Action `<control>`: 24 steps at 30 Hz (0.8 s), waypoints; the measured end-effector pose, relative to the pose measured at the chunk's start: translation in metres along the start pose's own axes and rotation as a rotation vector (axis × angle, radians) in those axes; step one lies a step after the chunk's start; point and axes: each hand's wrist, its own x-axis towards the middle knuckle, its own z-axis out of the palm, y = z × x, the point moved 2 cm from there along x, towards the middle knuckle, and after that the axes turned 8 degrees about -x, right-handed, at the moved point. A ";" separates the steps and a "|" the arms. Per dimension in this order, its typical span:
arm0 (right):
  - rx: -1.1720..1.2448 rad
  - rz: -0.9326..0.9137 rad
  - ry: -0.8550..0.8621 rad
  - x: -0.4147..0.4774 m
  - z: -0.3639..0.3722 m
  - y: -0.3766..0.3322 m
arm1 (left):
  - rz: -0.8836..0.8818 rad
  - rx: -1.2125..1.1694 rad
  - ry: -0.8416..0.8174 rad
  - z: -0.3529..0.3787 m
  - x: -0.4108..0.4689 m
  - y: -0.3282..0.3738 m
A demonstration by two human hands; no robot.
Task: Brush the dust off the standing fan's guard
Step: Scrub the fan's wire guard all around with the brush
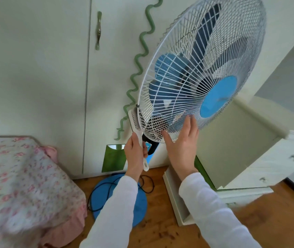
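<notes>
A standing fan with a white wire guard (219,51), blue blades and a blue centre disc (217,97) fills the upper right. My left hand (134,154) grips the handle of a white brush (136,122), whose head presses against the guard's lower left rim. My right hand (182,140) lies flat with fingers spread against the lower front of the guard. The fan's round blue base (142,203) stands on the floor below, partly hidden by my left sleeve.
A bed with a floral cover (21,185) sits at the left. Pale wardrobe doors (44,68) with a wavy green trim stand behind the fan. A white dresser (250,158) is at the right. A black cord (105,188) loops over the wooden floor.
</notes>
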 end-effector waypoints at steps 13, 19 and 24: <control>0.027 -0.095 -0.034 -0.014 0.012 0.002 | -0.181 0.142 -0.060 0.003 -0.001 -0.037; 0.011 -0.081 -0.030 -0.009 0.009 0.005 | -0.301 0.261 -0.067 0.008 0.011 -0.040; 0.006 -0.056 -0.054 -0.007 0.004 0.008 | -0.253 0.353 -0.047 0.010 0.021 -0.034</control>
